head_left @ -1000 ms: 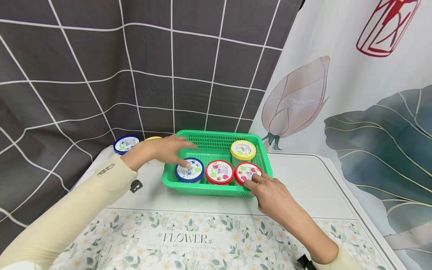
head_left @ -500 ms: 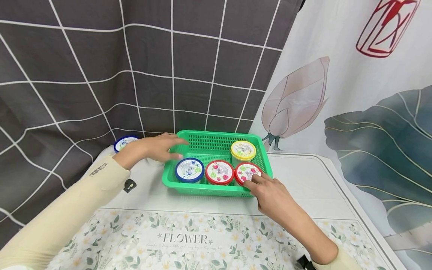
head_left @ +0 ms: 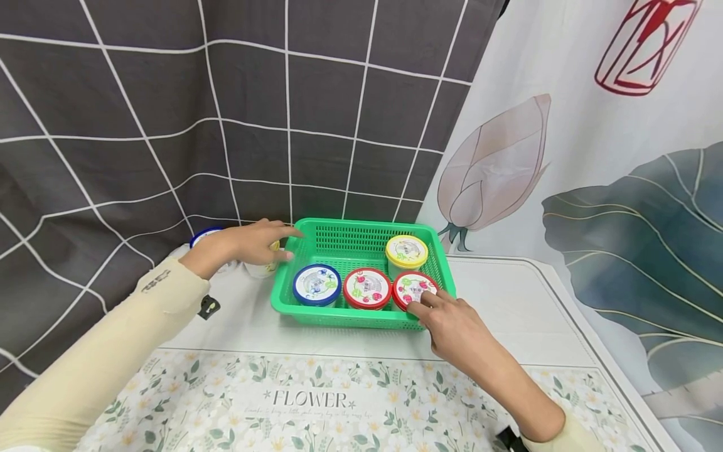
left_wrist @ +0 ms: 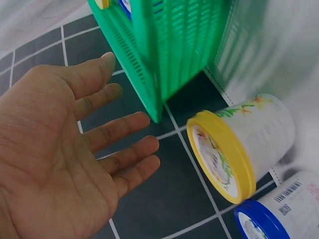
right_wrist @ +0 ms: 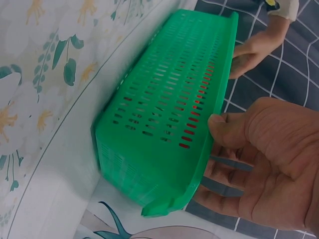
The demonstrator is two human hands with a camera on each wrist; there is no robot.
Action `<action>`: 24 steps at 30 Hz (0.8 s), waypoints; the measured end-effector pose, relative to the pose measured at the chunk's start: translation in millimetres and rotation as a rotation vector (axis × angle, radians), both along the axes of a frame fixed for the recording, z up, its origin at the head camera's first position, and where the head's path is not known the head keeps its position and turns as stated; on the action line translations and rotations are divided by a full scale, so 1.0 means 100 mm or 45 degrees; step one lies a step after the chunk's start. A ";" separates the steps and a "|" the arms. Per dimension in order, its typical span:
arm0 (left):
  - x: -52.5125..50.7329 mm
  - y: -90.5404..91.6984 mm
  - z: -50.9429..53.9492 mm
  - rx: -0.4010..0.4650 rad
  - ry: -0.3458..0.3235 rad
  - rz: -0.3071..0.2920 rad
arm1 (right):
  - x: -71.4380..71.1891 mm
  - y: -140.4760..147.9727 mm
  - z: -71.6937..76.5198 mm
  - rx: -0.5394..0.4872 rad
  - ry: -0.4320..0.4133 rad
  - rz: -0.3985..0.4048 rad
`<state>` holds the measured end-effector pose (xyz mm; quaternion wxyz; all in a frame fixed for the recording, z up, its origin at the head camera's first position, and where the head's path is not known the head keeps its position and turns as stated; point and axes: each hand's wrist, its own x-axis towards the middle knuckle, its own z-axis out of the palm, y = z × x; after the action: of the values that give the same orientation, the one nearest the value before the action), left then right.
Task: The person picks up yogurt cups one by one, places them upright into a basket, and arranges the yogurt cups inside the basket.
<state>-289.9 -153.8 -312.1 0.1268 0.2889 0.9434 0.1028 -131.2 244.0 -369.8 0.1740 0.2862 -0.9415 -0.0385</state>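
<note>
My left hand (head_left: 254, 243) hovers at the left end of the green plastic basket (head_left: 353, 317), fingers extended and holding nothing. Beneath it, partly covered, stands a yellow-lidded tub (head_left: 261, 270) on the table. A blue-lidded tub (left_wrist: 264, 221) is beside that one, mostly hidden by my wrist in the head view. At the basket's front right corner my right hand (right_wrist: 271, 164) grips the rim, thumb outside and fingers over the inner side. Inside the basket are a blue-lidded tub (head_left: 317, 285), two red-lidded tubs (head_left: 368, 289) in the front row, and a yellow-lidded tub (head_left: 407, 252) behind.
A flower-printed mat (head_left: 305, 402) covers the front of the white table (head_left: 497, 307). A dark grid-patterned cloth (head_left: 248, 157) hangs right behind the basket. To the right hangs a pale curtain (head_left: 508, 44) with plant prints.
My left hand has moved left, from over the blue-lidded tub in the basket to above the yellow-lidded tub outside. My right hand and the basket have stayed in place.
</note>
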 end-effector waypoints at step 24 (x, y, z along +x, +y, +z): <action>-0.21 -0.34 -0.07 0.002 0.002 0.128 | 0.00 -0.02 0.01 0.011 -0.030 -0.022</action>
<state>-310.9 -188.3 -319.2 0.1204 0.2414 0.9567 0.1095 -131.5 242.0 -369.1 0.1613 0.2794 -0.9457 -0.0405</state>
